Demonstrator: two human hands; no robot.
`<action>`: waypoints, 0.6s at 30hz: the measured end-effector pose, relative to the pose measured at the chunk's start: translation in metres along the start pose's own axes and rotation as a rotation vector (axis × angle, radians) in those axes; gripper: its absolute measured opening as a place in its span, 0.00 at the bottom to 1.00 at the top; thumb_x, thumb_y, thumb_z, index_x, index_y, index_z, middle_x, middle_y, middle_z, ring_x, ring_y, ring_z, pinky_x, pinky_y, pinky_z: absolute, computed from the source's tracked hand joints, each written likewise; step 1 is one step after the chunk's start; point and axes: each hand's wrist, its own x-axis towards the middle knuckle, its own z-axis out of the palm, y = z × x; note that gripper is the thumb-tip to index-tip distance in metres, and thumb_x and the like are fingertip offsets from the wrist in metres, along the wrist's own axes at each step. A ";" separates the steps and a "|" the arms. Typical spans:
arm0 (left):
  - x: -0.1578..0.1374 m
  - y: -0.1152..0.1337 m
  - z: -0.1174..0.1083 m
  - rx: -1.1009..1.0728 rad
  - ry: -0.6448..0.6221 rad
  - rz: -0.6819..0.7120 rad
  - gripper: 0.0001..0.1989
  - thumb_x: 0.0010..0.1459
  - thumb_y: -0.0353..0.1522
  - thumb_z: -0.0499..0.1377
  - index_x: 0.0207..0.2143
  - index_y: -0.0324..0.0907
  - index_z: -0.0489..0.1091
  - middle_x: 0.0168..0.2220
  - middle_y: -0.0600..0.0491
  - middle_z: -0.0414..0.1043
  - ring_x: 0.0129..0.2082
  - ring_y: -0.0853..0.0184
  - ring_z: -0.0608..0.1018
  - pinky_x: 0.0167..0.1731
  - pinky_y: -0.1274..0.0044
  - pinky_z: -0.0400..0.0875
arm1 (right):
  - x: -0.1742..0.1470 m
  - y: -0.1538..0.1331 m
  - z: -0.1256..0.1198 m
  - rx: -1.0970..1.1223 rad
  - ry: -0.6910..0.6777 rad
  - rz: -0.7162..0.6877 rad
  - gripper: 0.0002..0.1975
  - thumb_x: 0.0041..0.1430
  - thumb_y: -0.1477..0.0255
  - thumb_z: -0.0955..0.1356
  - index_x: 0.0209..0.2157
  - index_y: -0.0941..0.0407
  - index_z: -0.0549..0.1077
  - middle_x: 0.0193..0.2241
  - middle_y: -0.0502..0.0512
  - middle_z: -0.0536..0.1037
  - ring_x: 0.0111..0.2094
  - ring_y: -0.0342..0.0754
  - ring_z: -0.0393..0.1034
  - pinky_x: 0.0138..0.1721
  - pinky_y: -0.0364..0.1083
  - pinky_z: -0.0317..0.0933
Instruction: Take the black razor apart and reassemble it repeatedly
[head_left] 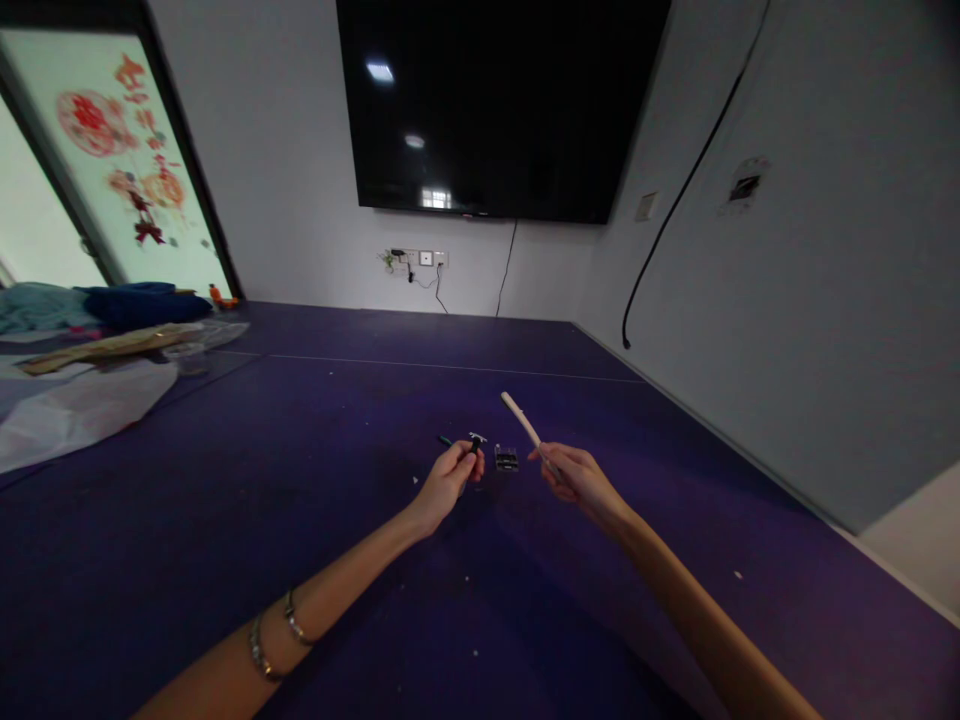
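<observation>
- Purple surface (300,540), broad and dark, with pale specks scattered over it, underneath everything.
- Right hand (577,478), with fingers closed round the near end of the stick (519,412), leaving no visible gap.
- Left hand (448,480), with fingers curled tight about the tool (476,444).
- Stick, raised and aimed away, right of the block (507,460): likely light and stiff, perhaps wooden, best held near the lower end; pale, slim, with a blunt tip.
- Tool, poking up from the left fingers, left of the block: probably light and rigid, to be taken by the dark stem rather than the thin head; black below, silvery crosswise on top.
- Block, apparently flat on the surface between both hands: perhaps fragile, best pinched by opposite edges; black, squarish, with pale marks too small to read.
</observation>
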 end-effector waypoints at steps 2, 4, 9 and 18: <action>0.000 0.002 0.000 0.025 0.016 0.027 0.10 0.54 0.38 0.55 0.30 0.39 0.64 0.26 0.55 0.63 0.27 0.72 0.65 0.31 0.78 0.60 | -0.005 -0.006 0.008 0.067 -0.041 0.080 0.16 0.49 0.59 0.67 0.30 0.59 0.70 0.15 0.44 0.63 0.11 0.33 0.44 0.13 0.38 0.33; 0.000 0.001 0.000 0.048 0.024 0.043 0.10 0.55 0.37 0.54 0.30 0.38 0.64 0.26 0.55 0.62 0.27 0.71 0.65 0.31 0.78 0.60 | -0.010 -0.011 0.018 0.145 -0.090 0.143 0.14 0.49 0.60 0.67 0.31 0.58 0.69 0.15 0.43 0.62 0.11 0.33 0.44 0.13 0.37 0.32; 0.004 -0.002 -0.005 0.091 0.005 0.049 0.11 0.54 0.38 0.54 0.30 0.39 0.63 0.25 0.56 0.60 0.26 0.71 0.64 0.30 0.78 0.59 | -0.022 -0.022 0.037 0.189 -0.174 0.189 0.14 0.51 0.60 0.65 0.32 0.57 0.68 0.15 0.42 0.60 0.11 0.33 0.42 0.13 0.37 0.32; 0.002 0.004 -0.003 0.216 -0.051 0.140 0.12 0.56 0.40 0.51 0.28 0.40 0.60 0.24 0.57 0.57 0.26 0.71 0.62 0.31 0.77 0.58 | -0.021 -0.045 0.009 -0.533 -0.083 -0.111 0.20 0.52 0.56 0.64 0.25 0.60 0.74 0.12 0.43 0.56 0.14 0.36 0.48 0.16 0.40 0.41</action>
